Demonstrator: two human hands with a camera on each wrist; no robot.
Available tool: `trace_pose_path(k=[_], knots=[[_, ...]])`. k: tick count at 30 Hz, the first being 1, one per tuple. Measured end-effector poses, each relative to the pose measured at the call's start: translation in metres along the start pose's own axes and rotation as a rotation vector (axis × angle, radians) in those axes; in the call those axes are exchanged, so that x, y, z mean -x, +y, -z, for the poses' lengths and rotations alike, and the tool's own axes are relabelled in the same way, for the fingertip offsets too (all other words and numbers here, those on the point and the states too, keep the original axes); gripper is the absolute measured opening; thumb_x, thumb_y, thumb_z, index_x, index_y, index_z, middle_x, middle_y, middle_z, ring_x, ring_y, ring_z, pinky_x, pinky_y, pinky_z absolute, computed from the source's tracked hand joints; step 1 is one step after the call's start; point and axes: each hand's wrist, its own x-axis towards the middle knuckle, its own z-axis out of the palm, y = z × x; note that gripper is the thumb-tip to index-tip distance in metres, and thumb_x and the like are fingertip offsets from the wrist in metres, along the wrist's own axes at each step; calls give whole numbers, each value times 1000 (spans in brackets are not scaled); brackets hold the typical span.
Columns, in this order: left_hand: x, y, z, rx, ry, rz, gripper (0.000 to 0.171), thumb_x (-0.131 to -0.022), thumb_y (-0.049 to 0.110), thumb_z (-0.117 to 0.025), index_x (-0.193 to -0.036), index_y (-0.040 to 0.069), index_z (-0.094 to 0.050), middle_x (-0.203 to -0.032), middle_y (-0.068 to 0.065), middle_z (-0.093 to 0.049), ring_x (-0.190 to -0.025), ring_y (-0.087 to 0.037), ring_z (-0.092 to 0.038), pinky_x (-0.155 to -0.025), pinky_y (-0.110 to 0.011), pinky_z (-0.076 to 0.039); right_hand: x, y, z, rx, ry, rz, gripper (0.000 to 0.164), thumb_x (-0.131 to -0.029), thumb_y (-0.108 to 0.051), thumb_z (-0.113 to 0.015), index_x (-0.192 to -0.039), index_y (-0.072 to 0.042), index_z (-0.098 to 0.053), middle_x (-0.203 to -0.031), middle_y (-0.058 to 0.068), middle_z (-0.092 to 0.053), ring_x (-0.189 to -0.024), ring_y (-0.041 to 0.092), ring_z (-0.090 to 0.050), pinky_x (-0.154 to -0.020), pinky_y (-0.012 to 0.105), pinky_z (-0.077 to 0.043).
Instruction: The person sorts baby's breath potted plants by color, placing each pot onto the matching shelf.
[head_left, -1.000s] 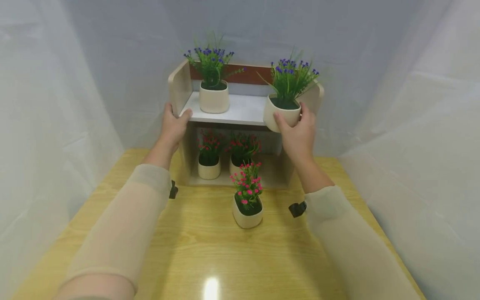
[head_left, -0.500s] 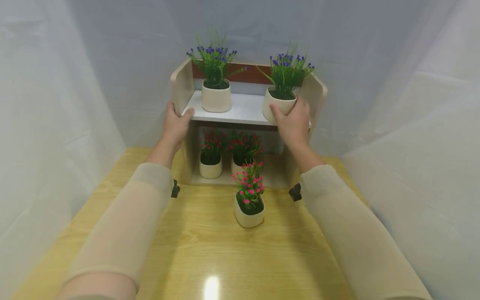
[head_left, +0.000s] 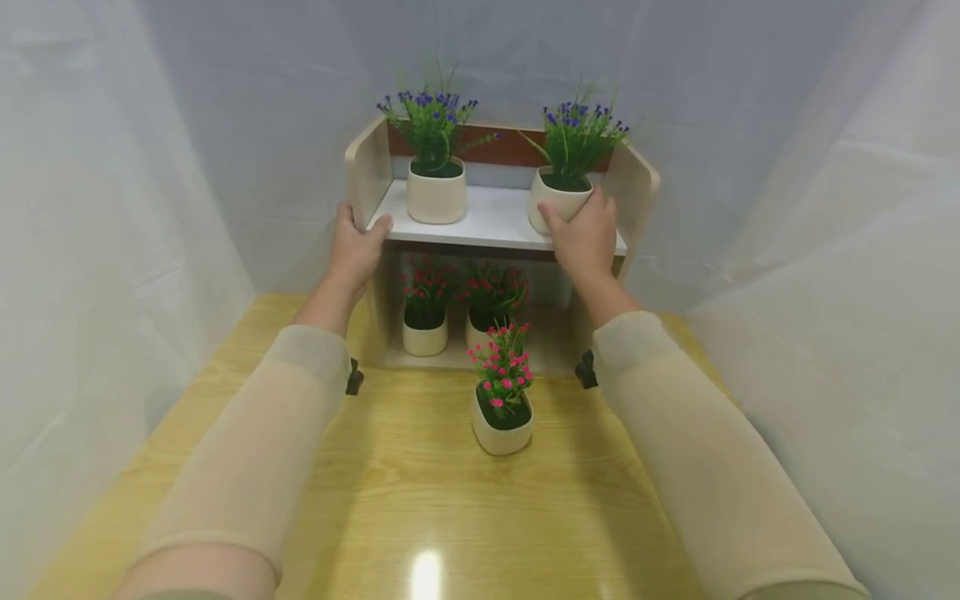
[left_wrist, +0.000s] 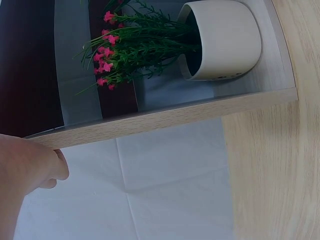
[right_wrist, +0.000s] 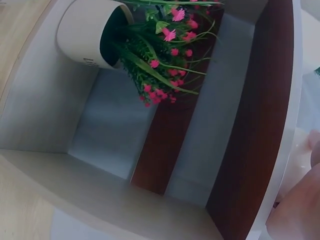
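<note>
My right hand (head_left: 588, 237) grips a white pot of purple flowers (head_left: 558, 204) at the right end of the upper shelf (head_left: 495, 218), thumb on its front and fingers round its right side. In the right wrist view only part of that hand (right_wrist: 299, 200) shows at the edge. My left hand (head_left: 356, 254) holds the left side panel (head_left: 367, 171) of the small wooden shelf unit, its thumb over the upper shelf's front corner. The left wrist view shows its curled fingers outside the panel. A second pot of purple flowers (head_left: 437, 196) stands on the upper shelf's left.
Two pots of red flowers stand in the lower compartment, one at the left (head_left: 425, 337) and one near the middle (head_left: 480, 327). A pot of pink flowers (head_left: 502, 429) stands on the wooden table (head_left: 420, 483) before the unit. White sheeting (head_left: 825, 250) surrounds the table.
My right hand has moved the purple-flower pot back and slightly up, from in front of the shelf edge onto the upper shelf's right end. My left hand keeps its hold on the side panel.
</note>
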Motion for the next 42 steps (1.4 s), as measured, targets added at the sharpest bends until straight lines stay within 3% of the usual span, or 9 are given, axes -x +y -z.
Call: trace_pose_path(k=[7,13,20,25,30,36,42], knots=[[-2,-1,0,-1,0,2,62,-108,25,-62,-160,12,-32,-171,-12,-40,-157,-27,-40,-138,-44,-27,1,-3,1,-22,1,-5,94,-98,-52,-77,-165,-3,-34,-158,21,-50,-145,38,-54,-126,47,-45],[-2,-2,1,2,-5,-6,64,-107,24,-62,-162,12,-31,-172,-11,-39,-159,-27,-38,-138,-44,-26,13,-5,6,-102,3,-4,107,-98,-48,-76,-174,-8,-12,-177,19,-28,-162,35,-37,-136,43,-32],[-1,-1,0,6,1,-7,63,-108,26,-62,-160,11,-32,-171,-11,-40,-156,-26,-39,-137,-43,-28,63,-1,20,-322,-12,141,80,-101,-26,-71,-168,-7,-31,-167,17,-38,-157,31,-40,-134,41,-36],[-1,-2,0,11,-8,-3,63,-108,27,-62,-161,12,-31,-170,-12,-40,-156,-26,-40,-137,-43,-29,104,11,23,-499,-47,188,69,-106,-19,-67,-165,-5,-36,-166,17,-41,-156,32,-43,-132,41,-39],[-2,-4,0,13,-9,7,64,-108,27,-61,-162,14,-30,-171,-10,-39,-156,-26,-40,-137,-43,-28,140,29,19,-582,-81,224,58,-107,-10,-58,-162,-4,-40,-163,17,-44,-154,35,-45,-131,45,-41],[0,-5,1,6,-18,20,65,-109,26,-61,-163,14,-29,-173,-9,-36,-159,-25,-37,-138,-43,-26,170,62,11,-523,-199,145,75,-88,11,-47,-162,-2,-37,-165,19,-39,-156,36,-41,-133,50,-38],[-1,-3,1,-12,-15,21,63,-109,30,-61,-163,15,-30,-172,-9,-37,-158,-25,-38,-137,-44,-27,180,99,8,-432,-460,-5,96,-86,10,-54,-172,-11,-16,-175,21,-19,-162,46,-27,-133,60,-34]])
